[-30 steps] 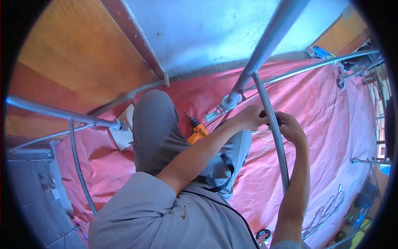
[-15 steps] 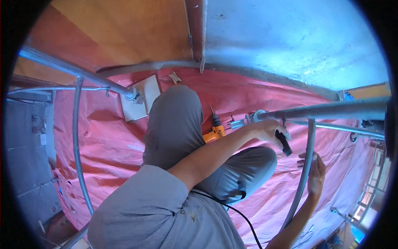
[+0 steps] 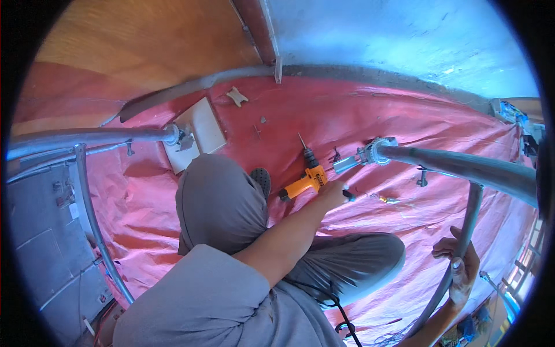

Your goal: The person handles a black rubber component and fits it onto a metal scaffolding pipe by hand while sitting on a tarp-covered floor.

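My left hand (image 3: 332, 195) reaches across my body, low over the pink sheet and right beside an orange cordless drill (image 3: 312, 178). Its fingers are closed on a small black object (image 3: 348, 195); only one end shows, so its kind is unclear. The drill lies on its side, its bit pointing away from me. At the right, my right hand (image 3: 463, 269) is around a curved grey metal tube (image 3: 473, 208), thumb in front and fingers behind. A small yellow-and-silver piece (image 3: 386, 199) lies on the sheet between my hands.
Thick metal bars (image 3: 462, 165) with toothed joints (image 3: 378, 151) stand at both sides. Pale flat boards (image 3: 208, 127) and a notched light piece (image 3: 237, 97) lie beyond my knee. A blue panel (image 3: 393, 40) and an orange-brown panel (image 3: 150, 40) rise at the far side.
My left hand has moved left and down toward the drill, carrying the black object. My right hand has gone lower and its fingers have closed around the tube. The view has shifted.
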Demonstrator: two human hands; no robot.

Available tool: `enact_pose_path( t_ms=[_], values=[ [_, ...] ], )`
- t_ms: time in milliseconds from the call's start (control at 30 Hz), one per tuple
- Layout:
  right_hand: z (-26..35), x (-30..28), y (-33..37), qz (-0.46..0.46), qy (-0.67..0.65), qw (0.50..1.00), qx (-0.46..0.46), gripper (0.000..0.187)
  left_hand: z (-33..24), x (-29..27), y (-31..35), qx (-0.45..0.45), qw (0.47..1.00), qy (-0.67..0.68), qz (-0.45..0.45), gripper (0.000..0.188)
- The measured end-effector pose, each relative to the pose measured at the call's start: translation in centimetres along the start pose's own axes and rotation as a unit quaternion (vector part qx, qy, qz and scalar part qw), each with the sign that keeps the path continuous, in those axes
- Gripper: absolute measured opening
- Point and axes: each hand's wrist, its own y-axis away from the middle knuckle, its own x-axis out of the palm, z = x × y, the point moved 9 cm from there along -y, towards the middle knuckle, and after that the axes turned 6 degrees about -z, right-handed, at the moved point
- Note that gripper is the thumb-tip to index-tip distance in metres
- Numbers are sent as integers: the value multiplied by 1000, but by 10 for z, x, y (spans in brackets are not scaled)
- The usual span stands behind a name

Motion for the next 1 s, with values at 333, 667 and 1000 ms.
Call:
enact_pose_path(
  t_ms=[333,667,1000],
  values=[
    [-2,3,-1,29,-8,999,25,96,0,-26,-4,139,964,-117,-193,22],
    [1,19,-7,65,-52,996,34,89,174,-197,-7,-117,909,16,-400,33],
    [0,29,-21,138,-25,982,123,55,270,-256,-88,-189,898,-52,-395,47]
  ],
)
